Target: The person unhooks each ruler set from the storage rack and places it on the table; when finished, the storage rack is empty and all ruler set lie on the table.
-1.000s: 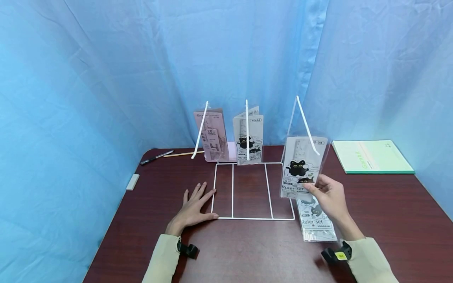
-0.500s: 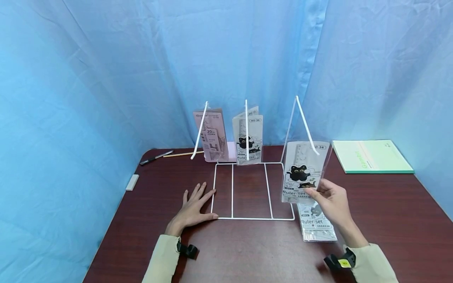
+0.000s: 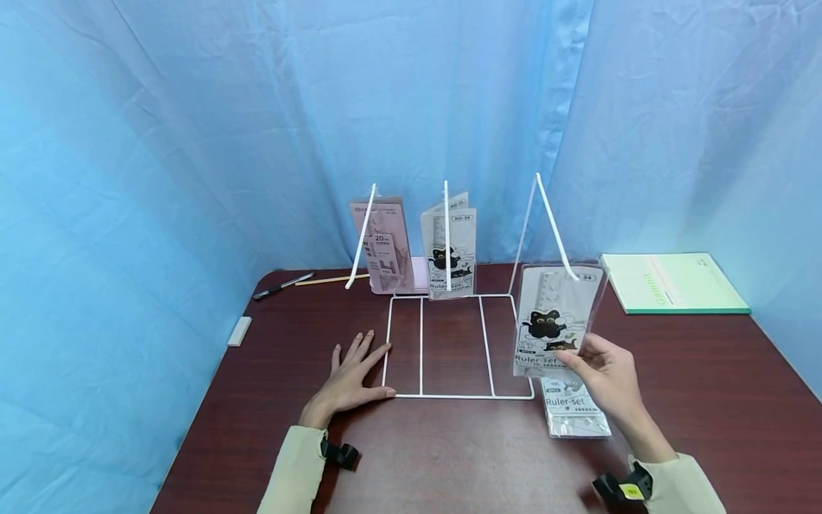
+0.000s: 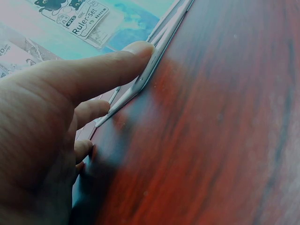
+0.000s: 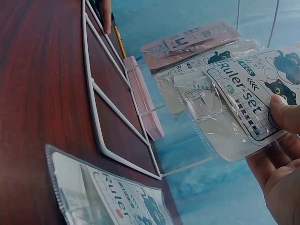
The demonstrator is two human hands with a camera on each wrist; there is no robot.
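My right hand (image 3: pixel 609 375) pinches the lower right edge of a clear ruler-set packet (image 3: pixel 544 325) with black cat prints, thumb on its front. The packet is upright above the table, its top by the tip of the white wire rack's (image 3: pixel 462 397) right prong (image 3: pixel 555 228). Whether the prong passes through the packet cannot be told. With fingers spread, my left hand (image 3: pixel 349 378) rests on the table; its thumb and forefinger touch the rack's left base. A pink ruler packet (image 3: pixel 388 243) hangs at the left prong, and cat packets (image 3: pixel 459 250) hang at the middle one.
More ruler-set packets (image 3: pixel 576 414) lie on the table below the held one. A green notebook (image 3: pixel 677 284) lies at back right. At left are a pen (image 3: pixel 282 285), a yellow stick (image 3: pixel 330 280) and a white eraser (image 3: pixel 240 331). A pink case (image 5: pixel 143 101) lies behind the rack.
My right hand has drawn the packet down and toward me, slightly to the right, so its top now sits near the prong's tip. The left hand stays in place.
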